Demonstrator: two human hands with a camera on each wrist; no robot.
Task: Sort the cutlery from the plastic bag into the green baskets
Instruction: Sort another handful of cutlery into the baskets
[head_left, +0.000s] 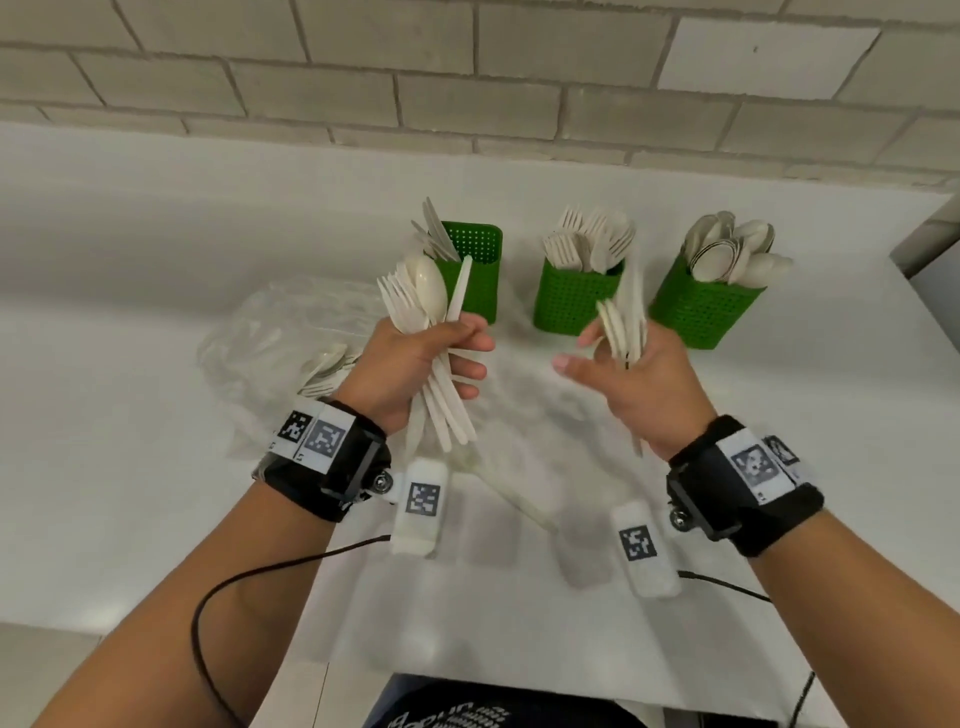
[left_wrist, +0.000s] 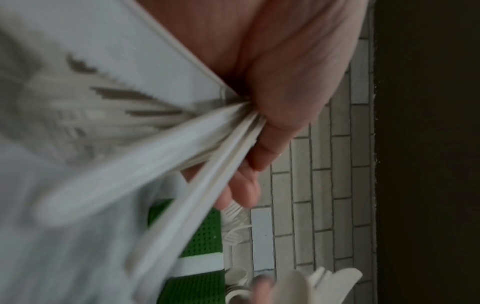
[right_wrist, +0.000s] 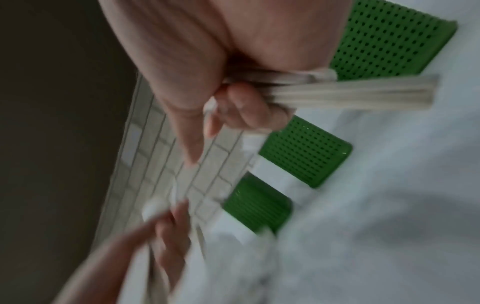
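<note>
Perforated green baskets (head_left: 570, 301), cream cutlery (head_left: 415, 301), pale brick wall (head_left: 467, 78).

Three green baskets (head_left: 571, 299) of cutlery are stood on a white table (head_left: 130, 415) beyond the fingertips; a plastic bag (head_left: 275, 343) is spread nearer.

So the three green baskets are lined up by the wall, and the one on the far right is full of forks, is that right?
Not quite. The three green baskets do stand in a row by the wall, but the far right basket is full of spoons, not forks. The forks stand in the middle basket. The head view shows this.
</note>
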